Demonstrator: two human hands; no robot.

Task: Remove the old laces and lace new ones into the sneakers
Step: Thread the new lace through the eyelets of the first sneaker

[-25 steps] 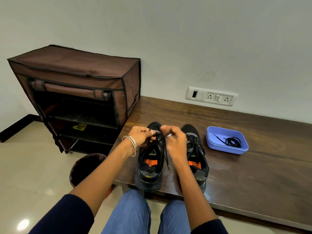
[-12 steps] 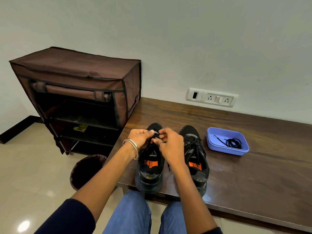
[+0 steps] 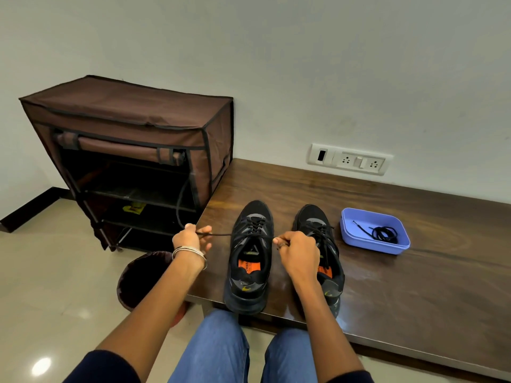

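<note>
On a dark wooden table (image 3: pixel 414 286) against a grey wall, two black sneakers (image 3: pixel 250 258) stand side by side. The left hand (image 3: pixel 190 240) and right hand (image 3: pixel 297 254) each pinch a black lace (image 3: pixel 221 234) stretched taut across the left sneaker; spare black laces (image 3: pixel 384 234) lie in a blue plastic tray (image 3: pixel 359 241) right of the sneakers.

two sneakers (image 3: pixel 250 261), one blue tray (image 3: pixel 374 230), one shoe rack (image 3: pixel 132 150), one bin (image 3: pixel 141 280)
</note>
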